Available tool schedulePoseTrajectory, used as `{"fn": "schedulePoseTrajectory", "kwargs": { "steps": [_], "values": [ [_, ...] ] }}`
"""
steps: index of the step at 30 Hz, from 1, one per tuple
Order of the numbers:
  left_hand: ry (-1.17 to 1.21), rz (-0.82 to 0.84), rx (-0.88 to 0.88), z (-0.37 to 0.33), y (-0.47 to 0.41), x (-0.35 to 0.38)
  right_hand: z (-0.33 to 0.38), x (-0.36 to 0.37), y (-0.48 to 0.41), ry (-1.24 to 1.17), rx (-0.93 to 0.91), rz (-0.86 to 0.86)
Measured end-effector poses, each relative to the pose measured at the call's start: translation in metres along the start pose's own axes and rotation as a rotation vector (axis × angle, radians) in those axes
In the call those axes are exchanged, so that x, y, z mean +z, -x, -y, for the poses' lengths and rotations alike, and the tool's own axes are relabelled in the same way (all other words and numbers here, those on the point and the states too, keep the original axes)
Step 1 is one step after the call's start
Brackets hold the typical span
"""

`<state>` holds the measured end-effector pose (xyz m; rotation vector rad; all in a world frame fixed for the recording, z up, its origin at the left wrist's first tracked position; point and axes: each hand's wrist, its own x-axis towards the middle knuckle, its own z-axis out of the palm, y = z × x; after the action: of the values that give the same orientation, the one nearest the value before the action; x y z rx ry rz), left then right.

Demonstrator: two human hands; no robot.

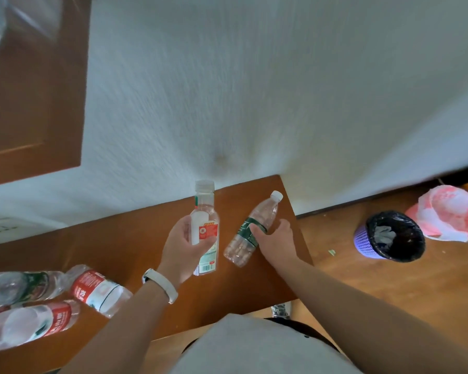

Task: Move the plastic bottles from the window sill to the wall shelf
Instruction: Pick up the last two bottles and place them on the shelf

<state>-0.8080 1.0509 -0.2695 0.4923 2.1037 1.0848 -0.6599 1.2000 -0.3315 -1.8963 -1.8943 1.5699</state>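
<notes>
While three bottles (97, 290) lie far left on the wooden shelf (135, 238), left hand (184, 247) fingers (185, 225) grip a red-labelled bottle (204, 211) over it, and right hand (276, 238) fingers (257, 229) clasp a green-labelled bottle (262, 214) alongside; purple bin (362, 238) and pink bag (449, 214) on the floor beyond.

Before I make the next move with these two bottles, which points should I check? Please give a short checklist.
1. Left hand grips red-label bottle: ok.
2. Right hand grip on green-label bottle: cannot tell; only the thumb visibly touches.
3. Caps on both: ok.
4. Free room on wooden surface beneath hands: ok.
5. Surface is sill or shelf: cannot tell.
</notes>
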Motion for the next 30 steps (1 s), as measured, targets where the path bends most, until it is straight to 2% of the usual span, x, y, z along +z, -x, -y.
{"fn": "schedulePoseTrajectory", "kwargs": {
  "steps": [7,13,17,22,30],
  "values": [
    [-0.076,0.004,0.030,0.014,-0.004,-0.030,0.018,0.042,-0.016,-0.174,0.160,0.013],
    [-0.096,0.001,0.037,0.024,-0.012,-0.043,0.021,0.045,-0.012,-0.268,0.160,0.000],
    [-0.088,0.000,0.045,0.021,-0.015,-0.038,0.018,0.037,-0.002,-0.290,0.064,0.042],
    [-0.070,-0.001,0.047,0.012,-0.026,-0.028,0.017,0.021,0.010,-0.193,-0.155,0.091],
    [-0.089,-0.048,0.059,-0.003,-0.050,-0.018,0.042,0.004,-0.001,-0.082,-0.349,0.104]
  ]
}}
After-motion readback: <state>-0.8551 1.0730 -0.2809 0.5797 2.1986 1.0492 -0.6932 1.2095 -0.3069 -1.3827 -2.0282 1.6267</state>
